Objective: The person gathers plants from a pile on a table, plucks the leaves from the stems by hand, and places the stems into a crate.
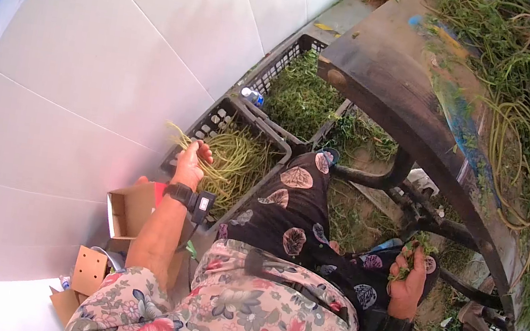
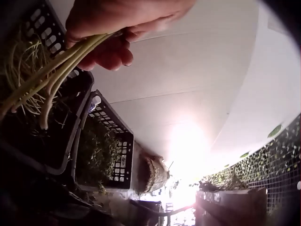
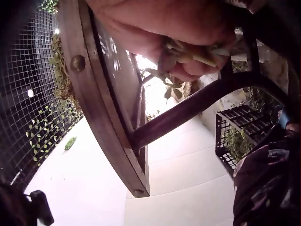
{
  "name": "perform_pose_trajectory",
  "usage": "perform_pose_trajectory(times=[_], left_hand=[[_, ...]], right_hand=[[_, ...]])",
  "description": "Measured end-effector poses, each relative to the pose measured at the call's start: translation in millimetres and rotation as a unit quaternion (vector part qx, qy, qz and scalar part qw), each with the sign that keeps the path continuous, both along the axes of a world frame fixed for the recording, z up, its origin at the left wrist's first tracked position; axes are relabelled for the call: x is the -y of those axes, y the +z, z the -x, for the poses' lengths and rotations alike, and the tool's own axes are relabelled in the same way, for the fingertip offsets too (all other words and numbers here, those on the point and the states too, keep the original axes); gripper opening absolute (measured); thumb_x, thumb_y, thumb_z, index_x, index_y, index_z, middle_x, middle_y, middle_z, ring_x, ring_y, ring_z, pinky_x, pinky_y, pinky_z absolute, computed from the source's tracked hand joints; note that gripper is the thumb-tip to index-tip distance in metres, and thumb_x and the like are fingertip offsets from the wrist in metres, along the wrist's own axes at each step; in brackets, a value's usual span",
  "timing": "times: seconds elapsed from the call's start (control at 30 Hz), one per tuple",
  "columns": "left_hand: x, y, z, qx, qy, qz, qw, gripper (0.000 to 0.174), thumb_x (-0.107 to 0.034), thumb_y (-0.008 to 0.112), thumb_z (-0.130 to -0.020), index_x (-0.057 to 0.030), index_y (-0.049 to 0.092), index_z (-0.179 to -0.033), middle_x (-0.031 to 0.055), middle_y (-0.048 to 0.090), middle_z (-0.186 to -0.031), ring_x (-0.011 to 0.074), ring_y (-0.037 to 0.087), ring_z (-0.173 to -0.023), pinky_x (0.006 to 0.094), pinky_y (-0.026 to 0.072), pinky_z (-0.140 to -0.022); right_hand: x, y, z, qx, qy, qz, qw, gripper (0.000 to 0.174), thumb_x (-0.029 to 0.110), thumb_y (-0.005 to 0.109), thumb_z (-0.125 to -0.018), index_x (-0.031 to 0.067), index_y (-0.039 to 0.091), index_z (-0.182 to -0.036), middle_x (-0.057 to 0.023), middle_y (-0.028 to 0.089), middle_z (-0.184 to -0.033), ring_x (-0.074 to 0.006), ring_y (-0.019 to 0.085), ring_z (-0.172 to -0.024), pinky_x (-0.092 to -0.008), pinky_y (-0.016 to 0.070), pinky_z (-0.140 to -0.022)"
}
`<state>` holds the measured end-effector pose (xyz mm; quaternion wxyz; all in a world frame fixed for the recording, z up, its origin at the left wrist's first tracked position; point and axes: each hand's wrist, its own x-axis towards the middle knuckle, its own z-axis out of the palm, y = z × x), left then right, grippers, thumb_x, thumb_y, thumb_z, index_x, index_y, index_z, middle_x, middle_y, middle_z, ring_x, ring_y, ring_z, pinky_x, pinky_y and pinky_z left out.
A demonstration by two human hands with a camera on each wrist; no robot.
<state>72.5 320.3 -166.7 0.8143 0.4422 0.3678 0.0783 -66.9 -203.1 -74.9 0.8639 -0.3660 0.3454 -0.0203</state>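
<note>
My left hand (image 1: 191,163) grips a few pale green stems (image 2: 70,63) over a black crate (image 1: 274,160) in which a heap of long, bare stems (image 1: 235,161) lies. In the left wrist view the cut ends of the held stems point down and left, past the curled fingers. Down by the right knee, my right hand (image 1: 407,276) holds a small bunch of leafy green tops (image 1: 423,244). Leaves (image 3: 170,87) poke out below its curled fingers in the right wrist view, close to the table's underside.
A second black crate (image 1: 265,82) holds leafy greens (image 1: 299,95), with a plastic bottle (image 1: 252,96) at its corner. At the right stands a table (image 1: 391,54) heaped with long stems (image 1: 528,102), its dark metal legs (image 1: 373,178) below. Cardboard boxes (image 1: 124,213) sit left, along the white wall (image 1: 112,40).
</note>
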Motion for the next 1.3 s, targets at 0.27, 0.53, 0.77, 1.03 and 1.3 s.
perform_pose_trajectory(times=[0.27,0.53,0.77,1.03,1.3], left_hand=[[-4,-4,-3,-0.017,0.017,0.092,0.996,0.016,-0.017,0.043,-0.09,-0.0104,0.055,-0.082,0.004,0.061,-0.078,0.0208,0.059,-0.072,0.0419,0.0419,-0.07],[0,5,-5,-0.001,-0.015,0.052,0.999,0.015,-0.018,0.044,-0.09,-0.0125,0.055,-0.082,0.0029,0.062,-0.079,0.0217,0.06,-0.074,0.0405,0.0421,-0.068],[-21,11,-4,-0.06,-0.228,-0.463,0.854,0.028,-0.022,0.054,-0.078,-0.0023,0.055,-0.098,0.0095,0.063,-0.081,0.0272,0.06,-0.075,0.0382,0.0451,-0.068],[44,50,-4,-0.044,-0.354,-0.352,0.866,0.027,-0.013,0.053,-0.082,0.0023,0.054,-0.104,0.0037,0.061,-0.085,0.0092,0.056,-0.072,0.022,0.045,-0.067],[187,136,-11,0.146,-0.531,-0.306,0.777,0.02,-0.011,0.05,-0.087,0.002,0.057,-0.1,0.005,0.061,-0.089,0.0102,0.057,-0.078,0.0237,0.046,-0.072]], right_hand=[[-8,18,5,0.003,-0.005,-0.013,1.0,0.017,0.025,0.05,-0.089,0.0112,0.051,-0.099,-0.0003,0.049,-0.078,-0.0099,0.043,-0.054,-0.0259,0.0308,-0.043],[-13,21,5,0.009,0.006,-0.017,1.0,0.017,0.025,0.05,-0.089,0.0113,0.051,-0.099,0.0008,0.049,-0.076,-0.0097,0.043,-0.055,-0.0249,0.0314,-0.044],[-16,24,-3,0.017,0.036,-0.044,0.998,0.016,0.024,0.049,-0.089,0.0096,0.053,-0.095,-0.0007,0.049,-0.077,-0.0109,0.044,-0.057,-0.0249,0.0316,-0.043],[-25,29,-21,-0.009,0.041,-0.066,0.997,0.017,0.025,0.052,-0.088,0.0089,0.052,-0.094,-0.0024,0.051,-0.075,-0.0143,0.046,-0.058,-0.0277,0.0334,-0.043],[-32,31,-27,0.035,0.081,-0.08,0.993,0.017,0.02,0.055,-0.087,0.0062,0.052,-0.095,-0.0021,0.051,-0.075,-0.0139,0.048,-0.06,-0.0282,0.037,-0.046]])
